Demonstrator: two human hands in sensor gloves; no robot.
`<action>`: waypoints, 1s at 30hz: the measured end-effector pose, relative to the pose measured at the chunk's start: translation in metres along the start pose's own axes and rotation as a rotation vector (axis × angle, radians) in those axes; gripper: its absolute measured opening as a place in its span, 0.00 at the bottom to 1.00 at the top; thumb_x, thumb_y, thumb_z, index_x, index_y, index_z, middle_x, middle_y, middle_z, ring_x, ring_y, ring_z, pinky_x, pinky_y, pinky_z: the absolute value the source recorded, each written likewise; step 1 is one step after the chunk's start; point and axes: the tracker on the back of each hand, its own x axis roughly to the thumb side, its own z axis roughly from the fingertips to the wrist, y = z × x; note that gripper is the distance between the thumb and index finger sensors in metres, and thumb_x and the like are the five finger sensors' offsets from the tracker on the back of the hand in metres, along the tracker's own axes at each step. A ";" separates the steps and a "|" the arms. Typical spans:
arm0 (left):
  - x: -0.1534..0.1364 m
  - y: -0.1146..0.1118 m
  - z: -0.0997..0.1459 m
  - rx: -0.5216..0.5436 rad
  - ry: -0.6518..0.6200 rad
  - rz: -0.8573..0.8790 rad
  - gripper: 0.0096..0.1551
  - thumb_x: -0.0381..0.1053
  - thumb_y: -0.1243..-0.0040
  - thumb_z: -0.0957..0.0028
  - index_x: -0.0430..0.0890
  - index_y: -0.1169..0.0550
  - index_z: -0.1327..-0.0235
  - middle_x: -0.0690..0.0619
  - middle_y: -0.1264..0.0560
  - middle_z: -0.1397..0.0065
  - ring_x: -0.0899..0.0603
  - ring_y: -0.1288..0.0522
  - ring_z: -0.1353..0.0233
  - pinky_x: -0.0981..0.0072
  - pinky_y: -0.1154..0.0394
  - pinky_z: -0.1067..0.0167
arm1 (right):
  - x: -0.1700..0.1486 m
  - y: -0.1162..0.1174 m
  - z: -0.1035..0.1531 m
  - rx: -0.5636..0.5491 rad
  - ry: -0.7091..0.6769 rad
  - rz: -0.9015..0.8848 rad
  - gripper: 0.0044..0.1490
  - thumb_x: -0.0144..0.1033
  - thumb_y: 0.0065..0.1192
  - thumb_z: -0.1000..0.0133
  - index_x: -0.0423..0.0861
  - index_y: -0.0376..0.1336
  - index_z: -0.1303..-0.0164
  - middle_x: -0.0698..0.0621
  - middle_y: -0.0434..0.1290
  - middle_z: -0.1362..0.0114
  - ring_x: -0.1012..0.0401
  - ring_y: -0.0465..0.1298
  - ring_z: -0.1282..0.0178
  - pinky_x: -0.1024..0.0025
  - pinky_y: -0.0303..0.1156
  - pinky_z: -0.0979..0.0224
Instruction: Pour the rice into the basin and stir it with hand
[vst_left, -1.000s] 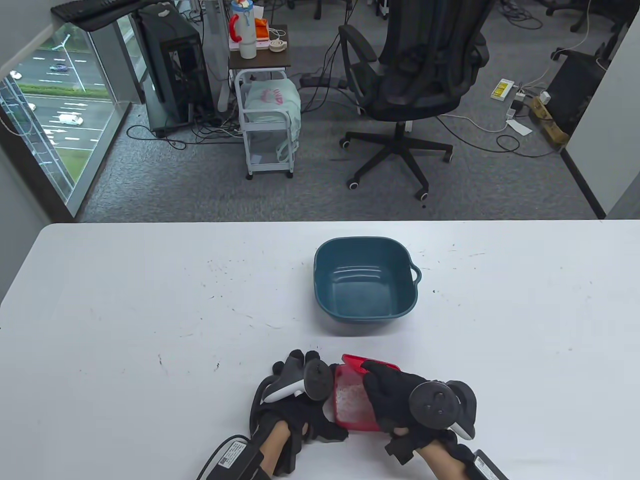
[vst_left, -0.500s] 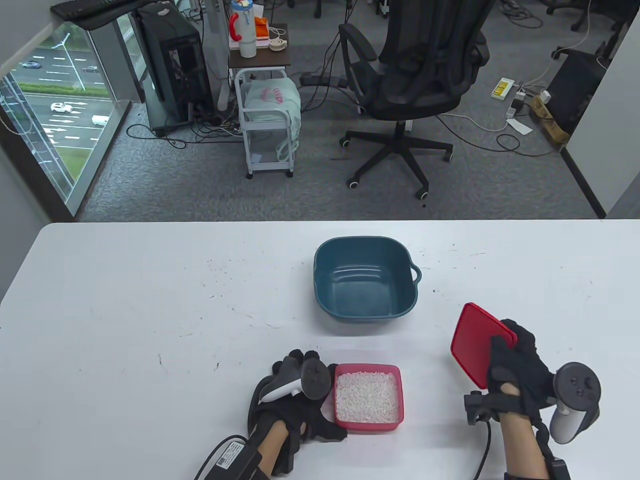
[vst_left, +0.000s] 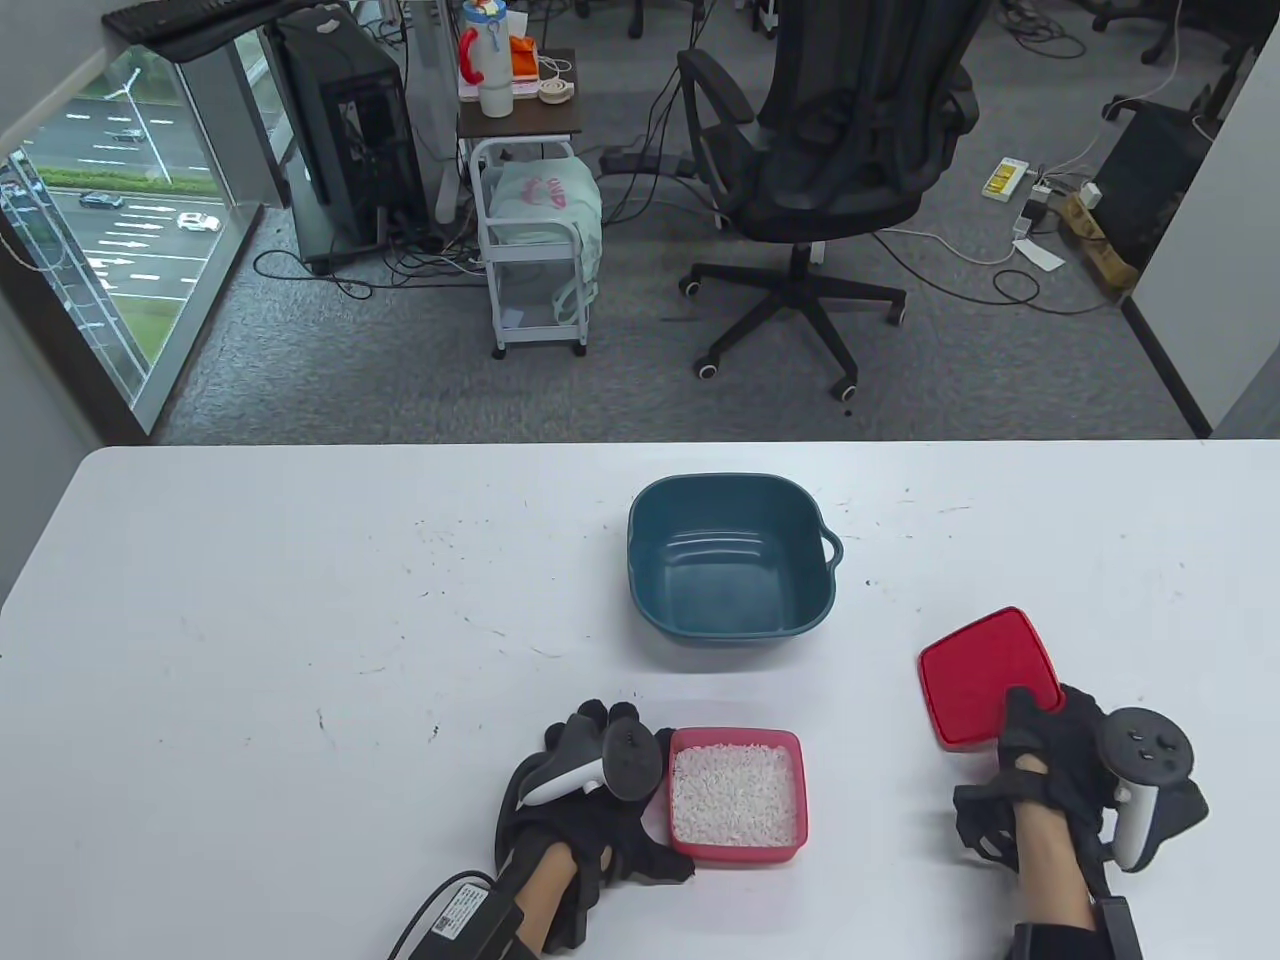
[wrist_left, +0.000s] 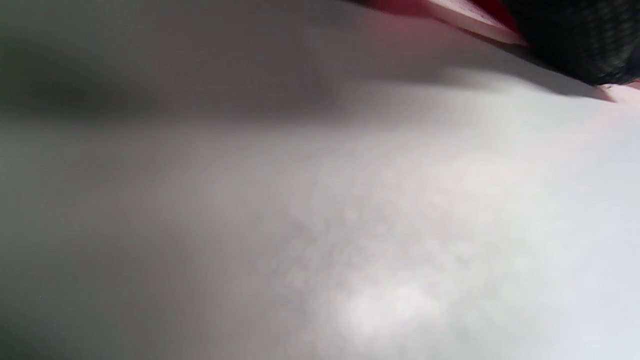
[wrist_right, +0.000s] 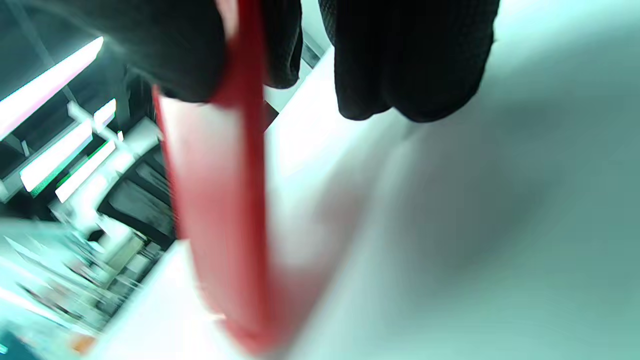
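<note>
An empty teal basin (vst_left: 730, 555) stands at the table's middle. In front of it sits an open red container (vst_left: 737, 795) filled with white rice (vst_left: 735, 795). My left hand (vst_left: 600, 790) holds the container's left side; the left wrist view shows only a strip of that red container (wrist_left: 450, 10) and a gloved finger (wrist_left: 575, 45). To the right, my right hand (vst_left: 1035, 735) pinches the near edge of the red lid (vst_left: 990, 675), thumb on top, with the lid low over the table. In the right wrist view the lid (wrist_right: 225, 225) runs between my gloved fingers (wrist_right: 410, 65).
The white table (vst_left: 300, 600) stretches wide to the left and right of the basin. Beyond its far edge are an office chair (vst_left: 830, 150) and a small cart (vst_left: 535, 250) on the floor.
My right hand lifted the red lid off the rice container, carried it to the right and brought it down flat near the table. My left hand stayed at the container.
</note>
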 end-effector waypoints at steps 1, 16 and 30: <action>0.000 0.000 0.000 0.000 0.000 -0.001 0.80 0.81 0.37 0.73 0.59 0.68 0.19 0.38 0.79 0.20 0.22 0.81 0.24 0.19 0.76 0.36 | 0.001 0.000 0.000 0.001 0.010 0.023 0.40 0.50 0.76 0.62 0.36 0.72 0.47 0.28 0.63 0.29 0.41 0.79 0.48 0.48 0.79 0.52; 0.000 0.000 0.000 0.000 0.000 -0.004 0.80 0.81 0.37 0.73 0.58 0.68 0.19 0.37 0.79 0.20 0.22 0.81 0.24 0.19 0.76 0.36 | 0.014 0.021 -0.006 0.065 0.076 0.520 0.47 0.54 0.72 0.59 0.34 0.66 0.39 0.28 0.53 0.24 0.38 0.69 0.36 0.37 0.68 0.39; 0.001 0.006 0.015 0.105 0.000 -0.084 0.80 0.81 0.36 0.73 0.52 0.62 0.16 0.34 0.73 0.18 0.19 0.74 0.22 0.16 0.70 0.35 | 0.060 0.004 0.030 0.095 -0.201 0.472 0.46 0.51 0.66 0.55 0.37 0.63 0.32 0.29 0.57 0.24 0.36 0.72 0.38 0.38 0.70 0.40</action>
